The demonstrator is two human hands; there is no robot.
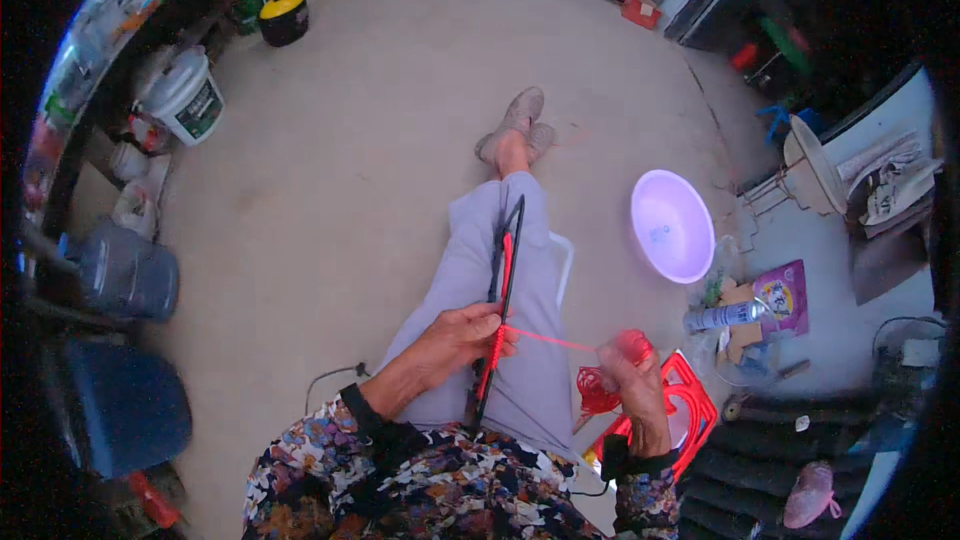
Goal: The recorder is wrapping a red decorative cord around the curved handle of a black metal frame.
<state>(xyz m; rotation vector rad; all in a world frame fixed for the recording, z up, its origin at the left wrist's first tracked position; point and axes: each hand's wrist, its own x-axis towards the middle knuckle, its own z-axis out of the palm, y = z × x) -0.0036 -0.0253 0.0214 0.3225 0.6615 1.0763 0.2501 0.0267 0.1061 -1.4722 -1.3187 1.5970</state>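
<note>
The grip of the left hand (455, 342) is closed on a black frame (514, 258), partly wrapped in red cord (495, 352), above pale trousers (462, 270). Right of the frame, the right hand (638, 385) curls its grip around a blurred red bundle (630, 344), 1 taut strand (552, 340) between them.

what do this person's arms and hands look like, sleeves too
The sleeves carry a busy pattern of white, dark, purple and orange patches and end in plain black cuffs. The left hand and right hand wear no gloves; the right one is somewhat blurred.
</note>
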